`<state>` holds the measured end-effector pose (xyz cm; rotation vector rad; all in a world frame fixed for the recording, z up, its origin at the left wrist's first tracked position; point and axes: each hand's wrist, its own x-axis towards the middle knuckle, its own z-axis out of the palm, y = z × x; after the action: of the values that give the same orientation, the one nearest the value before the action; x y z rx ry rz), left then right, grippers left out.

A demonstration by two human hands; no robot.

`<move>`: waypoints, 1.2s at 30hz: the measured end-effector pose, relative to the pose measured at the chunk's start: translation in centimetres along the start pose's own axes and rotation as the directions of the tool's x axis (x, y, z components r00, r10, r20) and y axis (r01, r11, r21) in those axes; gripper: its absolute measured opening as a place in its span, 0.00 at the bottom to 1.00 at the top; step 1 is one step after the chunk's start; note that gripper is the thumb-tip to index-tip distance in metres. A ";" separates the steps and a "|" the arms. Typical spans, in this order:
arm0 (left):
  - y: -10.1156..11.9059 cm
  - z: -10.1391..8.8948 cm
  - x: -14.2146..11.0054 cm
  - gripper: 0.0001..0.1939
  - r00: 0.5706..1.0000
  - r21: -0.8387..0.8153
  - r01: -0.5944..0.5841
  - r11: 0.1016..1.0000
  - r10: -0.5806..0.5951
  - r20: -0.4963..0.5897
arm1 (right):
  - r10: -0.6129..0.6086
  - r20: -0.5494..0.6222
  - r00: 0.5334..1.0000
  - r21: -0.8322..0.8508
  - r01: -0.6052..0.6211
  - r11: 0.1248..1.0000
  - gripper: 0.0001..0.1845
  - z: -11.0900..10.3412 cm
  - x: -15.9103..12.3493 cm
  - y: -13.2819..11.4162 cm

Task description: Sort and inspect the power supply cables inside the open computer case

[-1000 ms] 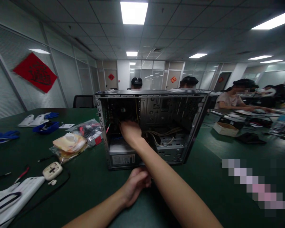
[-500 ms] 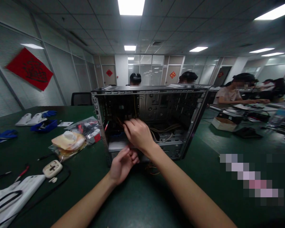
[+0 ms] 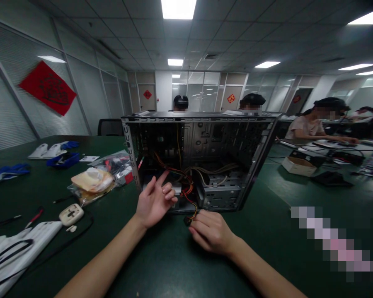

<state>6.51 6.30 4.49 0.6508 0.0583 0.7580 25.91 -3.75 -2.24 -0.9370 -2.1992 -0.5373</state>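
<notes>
An open desktop computer case (image 3: 199,119) stands upright on the table, its open side facing me. From its dark interior a bundle of red, orange, yellow and black power cables (image 3: 186,188) hangs out over the lower edge. My right hand (image 3: 213,231) is closed on the end of this cable, low in front of the case; a black connector (image 3: 187,221) shows at its fingertips. At the case's lower left opening is my left hand (image 3: 153,203), palm up. Its index finger reaches in towards the cables while the other fingers curl loosely, holding nothing I can see.
To the left lie plastic bags (image 3: 93,182), a blue tray (image 3: 62,160), gloves (image 3: 8,171), a white box-shaped gadget (image 3: 71,214) and a white panel (image 3: 34,248) with cords. A cardboard box (image 3: 298,165) stands at right. Several people sit beyond the case.
My right hand has come out of the case, down and to the right, with the power cable. My left hand has risen slightly, its index finger now stretched out. The view has shifted a little.
</notes>
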 end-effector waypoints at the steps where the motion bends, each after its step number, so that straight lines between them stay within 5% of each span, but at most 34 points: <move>1: 0.0 -0.1 0.0 0.18 1.000 -0.012 0.000 1.000 0.000 -0.007 | 0.007 0.003 1.000 0.012 -0.007 1.000 0.11 0.1 0.2 -0.1; 10: -0.4 0.9 1.5 0.12 0.999 0.020 0.034 0.999 -0.034 0.022 | 0.075 0.047 0.996 0.089 -0.079 0.993 0.16 -0.5 -0.8 -0.4; 19: -1.4 3.0 4.3 0.17 0.961 -0.031 -0.116 0.993 0.104 -0.258 | 0.101 0.093 0.991 0.182 -0.117 0.976 0.15 0.1 -0.4 -0.6; 27: -0.8 3.0 4.6 0.24 0.987 -0.137 -0.052 0.989 0.030 -0.161 | 0.107 0.108 0.988 0.243 -0.130 0.961 0.15 0.1 -0.4 -0.7; 36: -0.7 1.8 3.1 0.17 0.991 0.079 -0.079 0.994 0.087 -0.098 | 0.149 0.099 0.984 0.250 -0.170 0.953 0.16 0.0 -0.4 -0.2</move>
<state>9.71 6.97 6.08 0.6895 0.1537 0.8720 25.98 -4.06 -2.52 -0.9967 -2.1734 -0.1350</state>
